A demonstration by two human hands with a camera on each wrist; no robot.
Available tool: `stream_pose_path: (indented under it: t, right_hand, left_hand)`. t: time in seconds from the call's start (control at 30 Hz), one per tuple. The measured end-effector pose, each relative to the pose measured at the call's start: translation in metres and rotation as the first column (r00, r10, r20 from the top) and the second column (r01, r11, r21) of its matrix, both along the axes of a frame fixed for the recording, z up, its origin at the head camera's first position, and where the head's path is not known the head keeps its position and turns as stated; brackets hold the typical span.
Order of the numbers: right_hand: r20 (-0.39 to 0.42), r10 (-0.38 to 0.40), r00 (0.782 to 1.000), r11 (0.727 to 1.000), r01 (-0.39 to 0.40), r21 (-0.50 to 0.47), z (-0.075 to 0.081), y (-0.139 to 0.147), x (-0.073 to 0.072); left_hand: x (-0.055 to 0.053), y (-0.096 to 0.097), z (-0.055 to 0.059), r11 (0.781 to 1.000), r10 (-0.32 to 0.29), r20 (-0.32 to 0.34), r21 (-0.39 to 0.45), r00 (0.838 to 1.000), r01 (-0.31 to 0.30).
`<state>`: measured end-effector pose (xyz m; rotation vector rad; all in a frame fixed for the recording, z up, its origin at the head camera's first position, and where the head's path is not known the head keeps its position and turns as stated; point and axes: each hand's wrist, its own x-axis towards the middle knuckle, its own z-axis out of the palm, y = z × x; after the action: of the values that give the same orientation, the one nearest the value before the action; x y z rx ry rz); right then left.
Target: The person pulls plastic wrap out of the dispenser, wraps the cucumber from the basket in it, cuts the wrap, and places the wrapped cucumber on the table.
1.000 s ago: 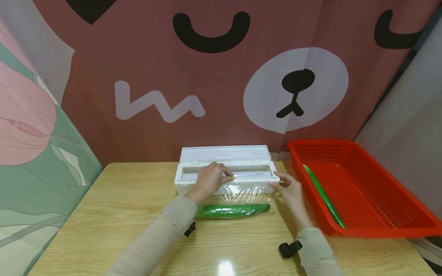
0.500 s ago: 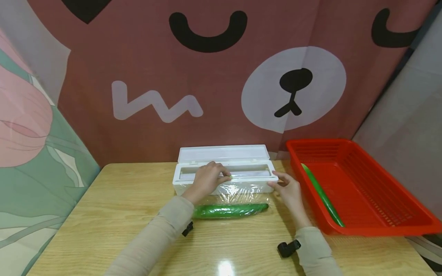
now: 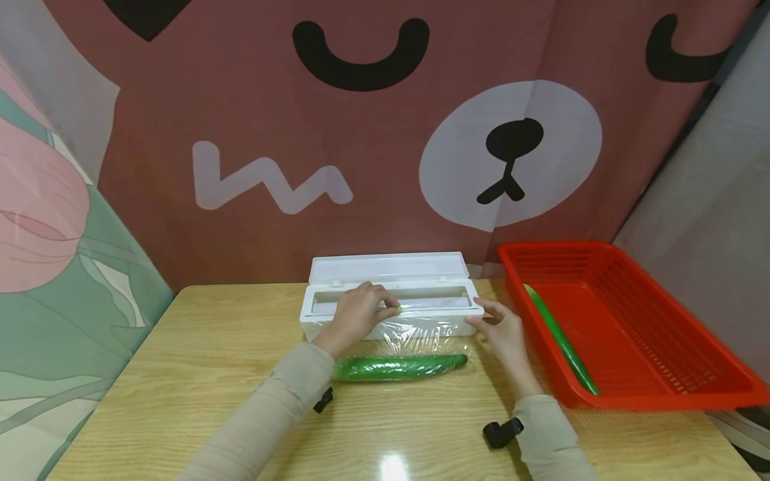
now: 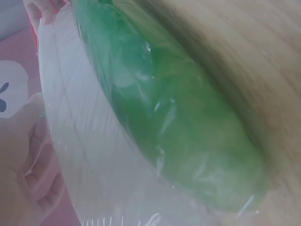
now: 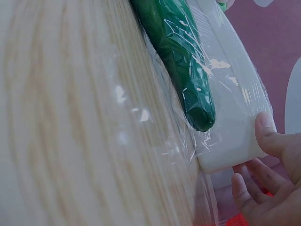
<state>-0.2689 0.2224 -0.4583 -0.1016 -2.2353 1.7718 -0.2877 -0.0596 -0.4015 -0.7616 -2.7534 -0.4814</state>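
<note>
A white cling film dispenser box (image 3: 337, 327) stands at the table's back with its lid (image 3: 388, 267) raised. Clear film (image 3: 415, 342) runs from its front edge down over a cucumber (image 3: 403, 367) lying in front. My left hand (image 3: 357, 310) pinches the small green slide cutter (image 4: 43, 114) on the front rim, near the middle. My right hand (image 3: 502, 327) grips the box's right front corner, thumb and fingers on either side of it, as the right wrist view also shows. In the left wrist view the film lies wrinkled over the cucumber.
A red plastic basket (image 3: 631, 394) stands at the right, close beside my right hand, with a second cucumber (image 3: 562, 341) along its left side. The wooden table (image 3: 240, 321) ends at a brown patterned cloth (image 3: 271, 247) behind the box.
The head view has shifted slightly. Both hands, the box, the film and the cucumber keep nearly the same places.
</note>
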Motion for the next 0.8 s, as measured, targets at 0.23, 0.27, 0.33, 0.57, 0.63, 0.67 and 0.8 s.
stream_pose_path:
  t: [0.23,0.27,0.33,0.57,0.63,0.67,0.8]
  right_hand:
    - [0.001,0.018,1.0,1.0,-0.018,-0.005,0.0,-0.003,-0.002]
    - [0.003,0.019,1.0,1.0,-0.019,-0.005,0.0,-0.003,-0.002]
    - [0.004,0.022,1.0,1.0,-0.022,0.0,0.0,-0.004,-0.003]
    - [0.019,0.021,1.0,1.0,-0.02,-0.017,-0.001,-0.006,-0.004]
    - [0.018,0.019,1.0,1.0,-0.019,-0.015,-0.001,-0.006,-0.003]
    - [0.021,0.016,1.0,1.0,-0.016,-0.014,-0.001,-0.006,-0.003]
    - [0.02,-0.002,1.0,1.0,0.002,-0.009,-0.001,-0.003,-0.001]
  left_hand:
    - [0.001,-0.006,-0.001,1.0,-0.002,-0.033,0.02,0.999,0.003]
    - [0.001,-0.007,-0.001,1.0,-0.004,-0.038,0.022,0.999,0.005]
    - [0.002,-0.009,-0.002,1.0,-0.009,-0.04,0.03,0.999,0.01]
    - [0.001,-0.012,-0.006,0.993,-0.047,0.032,0.107,0.998,0.043]
    - [-0.001,-0.012,-0.008,0.988,-0.067,0.059,0.142,0.996,0.058]
    - [-0.002,-0.012,-0.009,0.985,-0.077,0.071,0.159,0.994,0.065]
    - [-0.006,-0.008,-0.011,0.978,-0.108,0.091,0.186,0.99,0.09]
